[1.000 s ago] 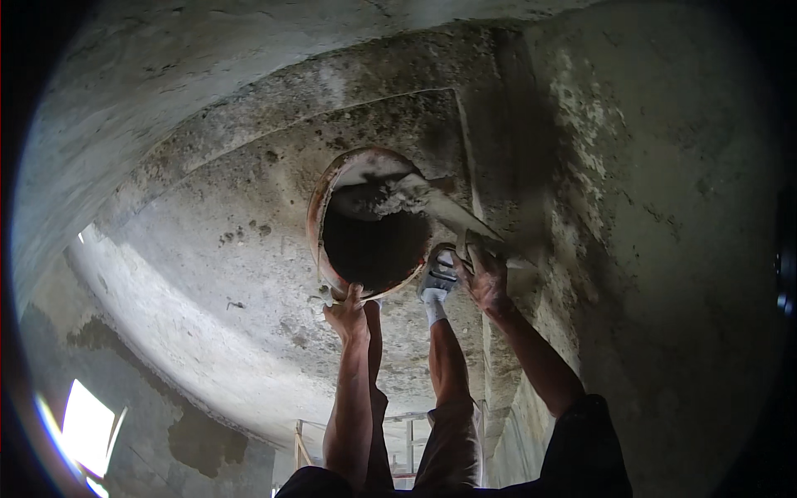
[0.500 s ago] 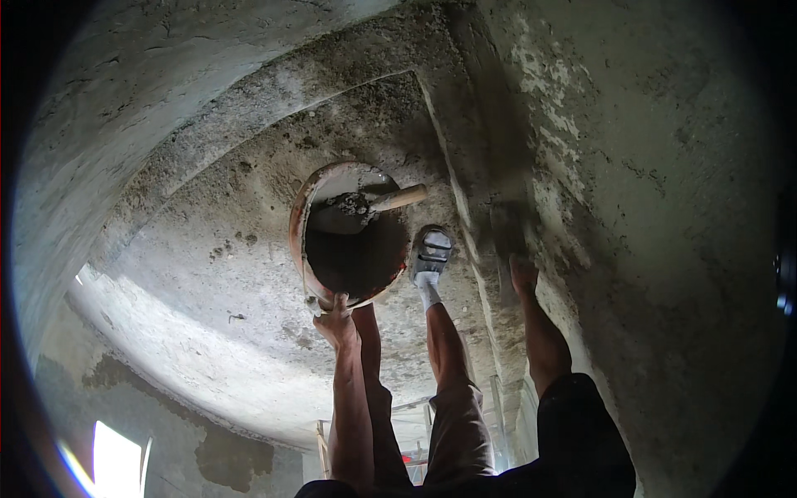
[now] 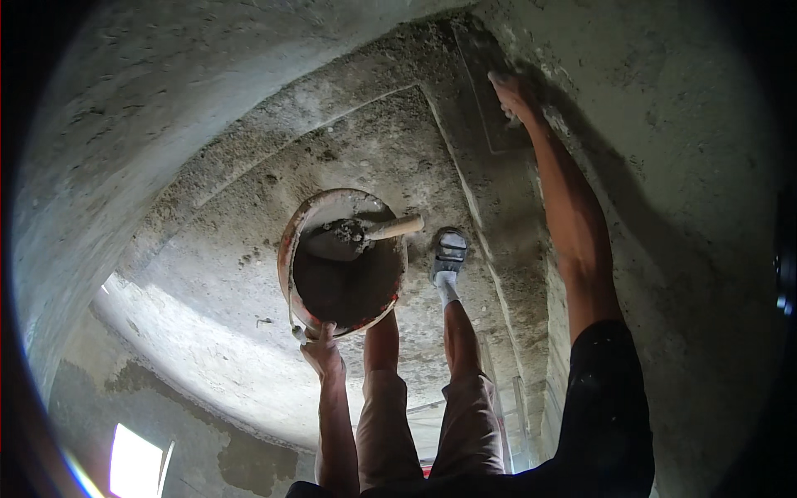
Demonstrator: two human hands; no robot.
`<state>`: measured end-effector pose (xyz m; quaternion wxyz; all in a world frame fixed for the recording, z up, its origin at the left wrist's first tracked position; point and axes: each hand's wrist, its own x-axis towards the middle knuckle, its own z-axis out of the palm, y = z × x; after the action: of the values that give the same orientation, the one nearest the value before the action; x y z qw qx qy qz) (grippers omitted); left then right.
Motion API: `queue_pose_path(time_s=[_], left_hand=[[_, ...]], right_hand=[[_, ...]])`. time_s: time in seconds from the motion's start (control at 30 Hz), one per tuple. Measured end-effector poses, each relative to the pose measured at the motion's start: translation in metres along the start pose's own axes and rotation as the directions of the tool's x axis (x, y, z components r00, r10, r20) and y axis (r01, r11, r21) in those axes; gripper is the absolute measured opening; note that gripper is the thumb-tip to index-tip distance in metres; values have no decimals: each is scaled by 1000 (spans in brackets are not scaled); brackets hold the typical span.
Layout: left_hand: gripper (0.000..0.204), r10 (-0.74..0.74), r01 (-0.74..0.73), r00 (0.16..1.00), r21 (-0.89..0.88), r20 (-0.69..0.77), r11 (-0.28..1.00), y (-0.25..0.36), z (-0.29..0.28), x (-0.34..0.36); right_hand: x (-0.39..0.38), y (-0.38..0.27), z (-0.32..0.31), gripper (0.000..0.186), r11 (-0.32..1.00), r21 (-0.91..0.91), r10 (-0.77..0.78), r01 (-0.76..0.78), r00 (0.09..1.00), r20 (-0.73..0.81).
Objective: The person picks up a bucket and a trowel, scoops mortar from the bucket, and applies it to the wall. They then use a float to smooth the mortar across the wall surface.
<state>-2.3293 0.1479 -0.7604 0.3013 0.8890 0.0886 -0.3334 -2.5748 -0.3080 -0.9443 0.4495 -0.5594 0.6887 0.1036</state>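
My left hand (image 3: 325, 355) is closed on the near rim of a round, reddish bucket (image 3: 287, 259), beside its wire handle. The bucket is tipped toward me, and dark grey mortar (image 3: 344, 286) shows inside. A trowel with a wooden handle (image 3: 397, 227) lies in it, its blade smeared with mortar and the handle sticking out over the right rim. Far to the upper right, my right hand (image 3: 516, 101) is closed on a flat, dark rectangular plastering trowel (image 3: 486, 100). The blade lies along the smooth dark band at the foot of the right wall; its grip is mostly hidden by my fingers.
My foot in a dark sandal (image 3: 449, 253) stands right of the bucket on the rough floor (image 3: 241, 216). A raised edge (image 3: 465, 195) runs alongside the smooth dark band. Plastered walls curve around at left and right (image 3: 681, 207). A bright window (image 3: 135, 463) is at lower left.
My right hand has swept the plastering trowel forward along the wall's foot, from beside the sandal to the far corner. The bucket and my left hand appear slightly lower and farther left.
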Motion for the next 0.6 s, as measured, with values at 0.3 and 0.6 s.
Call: queue_pose_path(time_s=[0.3,0.6], left_hand=[[20,-52,52,998,10,-19,999,29,-42,3],[24,-121,126,990,-76,68,989,63,-59,-5]], right_hand=[[-151,139,65,42,777,-564,-385,280,920,-73],[-22,252,163,58,826,-557,202,-84,967,153]])
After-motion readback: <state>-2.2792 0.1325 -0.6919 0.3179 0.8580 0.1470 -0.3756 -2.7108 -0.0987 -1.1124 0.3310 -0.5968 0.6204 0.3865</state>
